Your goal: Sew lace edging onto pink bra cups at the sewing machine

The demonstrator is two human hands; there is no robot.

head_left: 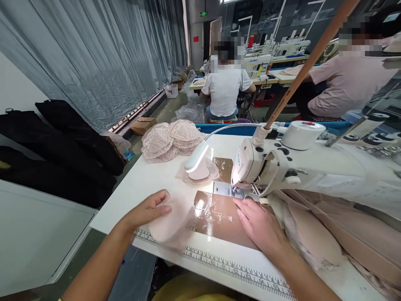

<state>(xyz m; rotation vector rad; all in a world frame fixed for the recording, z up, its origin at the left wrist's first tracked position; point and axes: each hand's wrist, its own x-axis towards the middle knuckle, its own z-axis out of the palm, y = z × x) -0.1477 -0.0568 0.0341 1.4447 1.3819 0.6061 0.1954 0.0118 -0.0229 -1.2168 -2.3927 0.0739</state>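
My left hand (147,211) lies on a pale pink fabric piece (173,225) near the front edge of the white sewing table (147,175), fingers together and pressing on it. My right hand (258,223) rests flat on brown taped patches (219,213), fingers stretched toward the needle area (236,193) of the white sewing machine (282,163). It holds nothing that I can see. A small lamp head (196,164) on a bent neck hangs over another pink piece (213,173).
A stack of lacy pink pieces (171,140) sits at the table's far left. Beige fabric (316,234) piles under the machine arm at right. A printed ruler (219,265) runs along the front edge. Two people sit at machines beyond. Black bags (62,146) lie left.
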